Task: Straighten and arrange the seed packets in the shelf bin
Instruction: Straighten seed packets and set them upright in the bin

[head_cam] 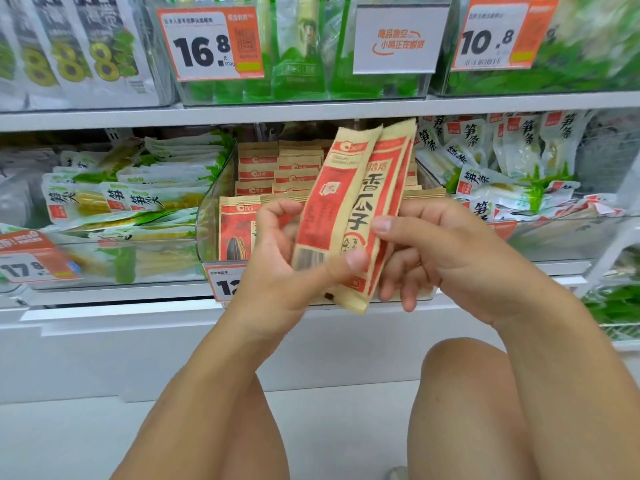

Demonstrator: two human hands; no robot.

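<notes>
— Where are the tan-and-red paper seed packets point(353, 216) held?

— Two of them, overlapped and tilted, are gripped in front of the clear plastic shelf bin point(207, 216), above its front lip. The lower edge of the pair is pinched by the left hand point(277, 265), thumb across the front face and fingers curled behind. The right edge is clasped by the right hand point(446, 251), thumb laid on the printed face, the other fingers curled behind and below.

— How are they judged to handle?

— Light and pliable is what is suggested; loose seeds inside would likely shift, so sagging can be expected if only a corner is held. The paper looks matte, so little slipping is expected.

— And where should hold be taken?

— Along the long edges, just beyond the thumbs, so the pair can be squared. The stacked matching packets point(263, 174) behind the fingertips are where they are probably to be set.
</notes>
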